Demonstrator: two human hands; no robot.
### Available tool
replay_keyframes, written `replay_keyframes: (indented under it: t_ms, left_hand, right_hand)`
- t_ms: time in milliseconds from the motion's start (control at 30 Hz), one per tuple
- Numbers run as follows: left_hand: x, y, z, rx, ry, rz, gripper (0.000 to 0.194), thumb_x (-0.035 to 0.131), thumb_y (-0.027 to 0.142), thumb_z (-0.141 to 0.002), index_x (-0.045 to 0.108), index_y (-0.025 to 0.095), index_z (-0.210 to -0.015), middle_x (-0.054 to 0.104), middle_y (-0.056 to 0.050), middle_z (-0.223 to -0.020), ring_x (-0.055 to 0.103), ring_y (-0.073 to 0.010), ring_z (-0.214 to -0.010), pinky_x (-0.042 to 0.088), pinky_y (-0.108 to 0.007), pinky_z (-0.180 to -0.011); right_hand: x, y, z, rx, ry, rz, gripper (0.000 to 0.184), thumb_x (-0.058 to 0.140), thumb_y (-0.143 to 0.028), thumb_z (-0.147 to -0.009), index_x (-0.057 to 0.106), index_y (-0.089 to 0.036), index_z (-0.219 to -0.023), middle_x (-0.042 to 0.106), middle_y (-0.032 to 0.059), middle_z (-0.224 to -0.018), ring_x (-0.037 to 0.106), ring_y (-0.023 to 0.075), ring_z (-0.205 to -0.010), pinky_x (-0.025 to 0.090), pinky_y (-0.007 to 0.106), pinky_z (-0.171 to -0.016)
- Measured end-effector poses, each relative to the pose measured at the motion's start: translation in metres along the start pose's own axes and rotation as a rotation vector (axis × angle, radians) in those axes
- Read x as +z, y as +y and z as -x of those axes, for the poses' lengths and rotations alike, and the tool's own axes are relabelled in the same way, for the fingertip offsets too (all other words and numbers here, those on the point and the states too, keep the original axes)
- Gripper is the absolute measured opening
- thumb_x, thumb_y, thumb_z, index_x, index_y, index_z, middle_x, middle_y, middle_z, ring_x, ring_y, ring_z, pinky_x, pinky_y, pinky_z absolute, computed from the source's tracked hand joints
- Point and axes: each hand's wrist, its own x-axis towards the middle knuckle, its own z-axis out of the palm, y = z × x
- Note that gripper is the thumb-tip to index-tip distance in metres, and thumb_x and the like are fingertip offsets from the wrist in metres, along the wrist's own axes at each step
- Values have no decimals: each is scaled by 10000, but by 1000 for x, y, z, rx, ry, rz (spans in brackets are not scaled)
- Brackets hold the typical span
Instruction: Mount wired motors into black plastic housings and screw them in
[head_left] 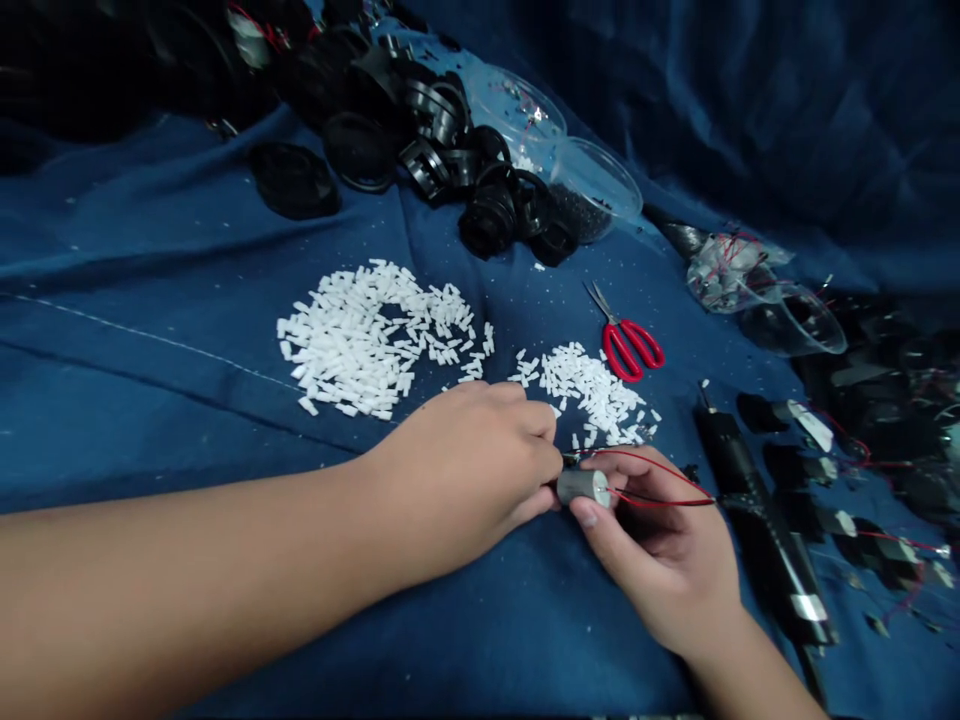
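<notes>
A small grey cylindrical motor (576,487) with red and black wires (660,500) is pinched between the thumb and fingers of my right hand (667,560). At the motor's left end, my left hand (480,460) is closed with its fingers curled. Its fingertips are partly hidden, so what they grip there cannot be made out. Just beyond my hands lies a smaller pile of white plastic pieces (592,390). A larger pile of similar white pieces (352,345) spreads farther left. Red-handled scissors (630,345) rest behind the smaller pile.
To the right lies a black electric screwdriver (757,520), beside several dark parts with wires (832,465). Black plastic housings (491,215) are heaped at the back, near clear tubs (600,180). Another clear cup (795,320) stands back right. Blue cloth (187,250) covers the surface.
</notes>
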Motion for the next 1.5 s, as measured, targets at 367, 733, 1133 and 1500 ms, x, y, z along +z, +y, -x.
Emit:
replay_keyframes:
  t_ms: [367, 733, 1133, 1500]
  left_hand:
    - [0, 2, 2, -7, 2, 55, 197, 748, 217, -929, 723, 200, -735, 670, 10, -849, 541, -179, -780, 369, -336, -727]
    - [-3, 3, 0, -22, -30, 107, 259, 770, 210, -910, 688, 192, -666, 619, 20, -749, 508, -166, -726, 333, -341, -698]
    - [-8, 3, -4, -55, -113, 152, 229, 751, 201, -923, 715, 201, -697, 647, 14, -802, 532, -169, -760, 347, -344, -733]
    - [-3, 2, -4, -49, -53, 138, 173, 767, 174, -874, 738, 196, -704, 633, 11, -776, 572, -163, -747, 418, -339, -756]
  right_hand:
    - [1, -1, 3, -9, 10, 60, 195, 745, -259, -955, 666, -276, -1132, 647, -19, -866, 639, 97, -688, 545, 169, -578]
    - [-1, -1, 3, -130, -7, 156, 261, 742, -238, -961, 670, -262, -1210, 676, -13, -891, 659, 100, -736, 561, 174, -634]
    - [-2, 2, 5, -178, -51, 172, 314, 727, -199, -966, 643, -234, -1266, 697, 6, -957, 709, 122, -821, 593, 211, -733]
    - [2, -1, 6, -150, -25, 198, 266, 710, -218, -975, 646, -234, -1233, 700, 15, -937, 682, 127, -730, 567, 239, -643]
